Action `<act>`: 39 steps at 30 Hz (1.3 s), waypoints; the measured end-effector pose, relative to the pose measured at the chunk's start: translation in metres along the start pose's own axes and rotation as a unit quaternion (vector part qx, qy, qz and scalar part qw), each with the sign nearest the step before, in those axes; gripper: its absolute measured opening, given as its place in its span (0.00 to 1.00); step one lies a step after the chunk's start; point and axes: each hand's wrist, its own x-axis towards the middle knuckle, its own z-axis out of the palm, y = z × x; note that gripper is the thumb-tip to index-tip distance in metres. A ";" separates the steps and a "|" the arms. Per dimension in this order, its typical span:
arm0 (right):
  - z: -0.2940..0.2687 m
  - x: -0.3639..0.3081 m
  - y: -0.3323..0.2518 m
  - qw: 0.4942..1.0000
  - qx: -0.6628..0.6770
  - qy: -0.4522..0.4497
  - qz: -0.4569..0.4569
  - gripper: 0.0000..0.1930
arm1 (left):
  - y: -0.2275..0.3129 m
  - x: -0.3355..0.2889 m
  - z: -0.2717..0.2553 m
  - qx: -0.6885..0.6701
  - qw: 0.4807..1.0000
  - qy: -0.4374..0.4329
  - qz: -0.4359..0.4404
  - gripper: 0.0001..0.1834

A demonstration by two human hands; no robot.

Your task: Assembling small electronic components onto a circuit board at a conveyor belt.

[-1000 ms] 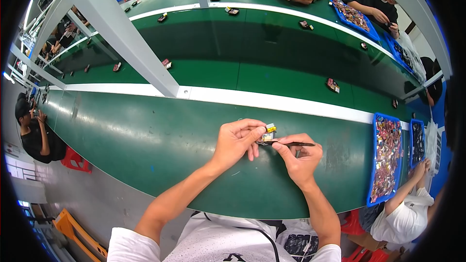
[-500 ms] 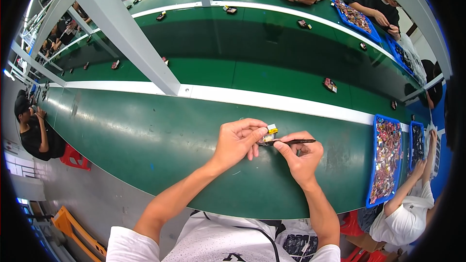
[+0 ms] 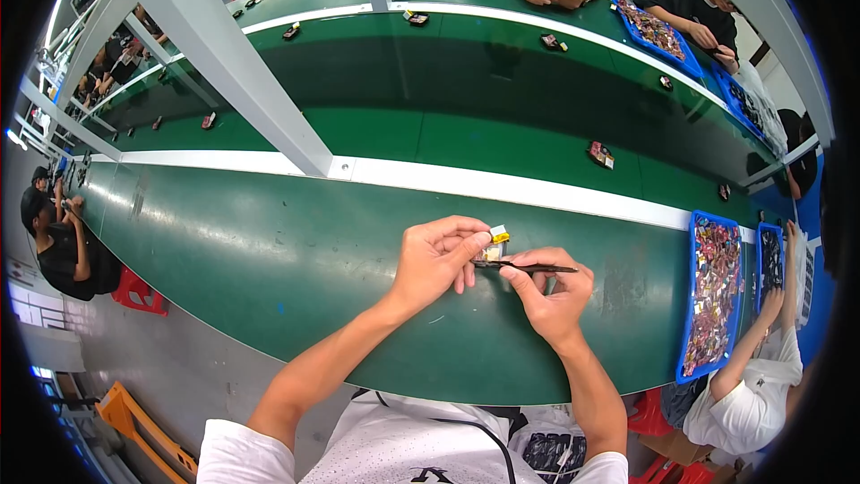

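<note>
My left hand point(image 3: 434, 258) is closed on a small electronic part point(image 3: 499, 236) with a white face and a yellow taped edge, pinched between thumb and fingertips above the green bench. Part of it is hidden behind the fingers. My right hand point(image 3: 557, 303) grips a pair of black tweezers point(image 3: 548, 268) that lies nearly level. Their tips point left to the lower side of the part, close to the left fingertips; whether they touch it is too small to tell.
A blue tray point(image 3: 685, 341) heaped with small coloured parts stands to my right, near a co-worker in a white shirt point(image 3: 751, 399). Beyond a white rail point(image 3: 502, 186), a green conveyor belt point(image 3: 466, 139) carries small black units. A grey post point(image 3: 242, 63) rises at left. Other people sit around.
The units on the belt have shifted a little to the left. My right hand and the tweezers have moved slightly left; my left hand stays nearly still. The co-worker at right has moved their arms.
</note>
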 end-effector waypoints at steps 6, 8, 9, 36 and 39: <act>0.000 0.000 0.000 1.000 -0.015 -0.007 -0.019 0.09 | 0.001 0.000 0.001 0.005 1.000 -0.005 -0.004 0.10; 0.000 0.000 0.001 1.000 -0.011 -0.006 -0.015 0.09 | 0.002 -0.001 0.001 0.007 1.000 -0.003 -0.003 0.10; 0.000 0.000 0.001 1.000 -0.010 -0.006 -0.015 0.09 | 0.003 -0.001 0.002 0.010 1.000 -0.002 -0.003 0.10; 0.001 -0.001 -0.004 1.000 0.001 -0.003 -0.016 0.08 | 0.004 0.002 -0.005 -0.066 0.992 -0.024 -0.107 0.15; 0.000 0.000 -0.004 0.999 -0.020 -0.009 -0.024 0.08 | 0.006 0.002 -0.005 -0.066 0.991 -0.025 -0.116 0.15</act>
